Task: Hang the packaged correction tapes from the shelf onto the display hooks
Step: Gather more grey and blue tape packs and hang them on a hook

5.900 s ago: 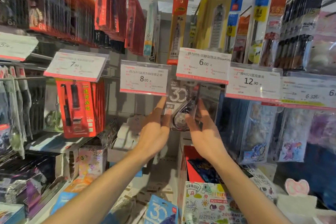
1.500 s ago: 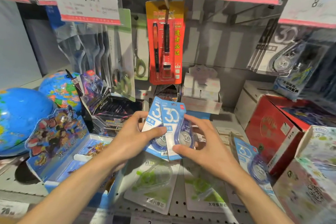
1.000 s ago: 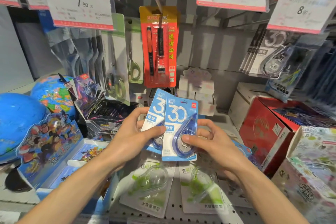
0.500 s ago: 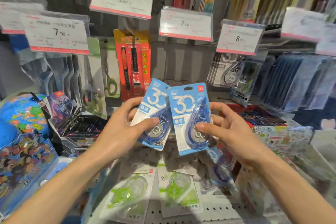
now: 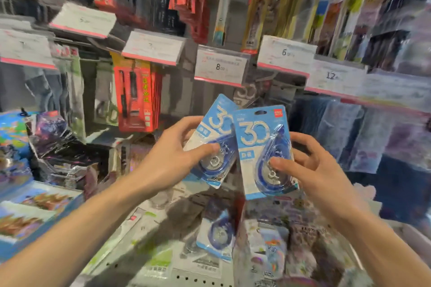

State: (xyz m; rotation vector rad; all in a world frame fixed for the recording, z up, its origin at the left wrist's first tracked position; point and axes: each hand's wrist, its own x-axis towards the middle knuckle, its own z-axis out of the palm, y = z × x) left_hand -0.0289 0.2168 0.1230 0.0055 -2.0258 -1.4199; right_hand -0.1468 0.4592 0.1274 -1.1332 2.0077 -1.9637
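Left hand [image 5: 172, 158] pinches one blue tape pack [image 5: 213, 142], right hand [image 5: 310, 168] pinches another [image 5: 263, 151] — both raised, neither hung yet. Grey packs [image 5: 247, 95] already hang above the hands under the 8.00 tag [image 5: 220, 68]; another pack [image 5: 215, 237] lies on the shelf below — more left.

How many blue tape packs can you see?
3. One is in the left hand, tilted; one is in the right hand, upright; one lies on the shelf below. Blur may hide more.
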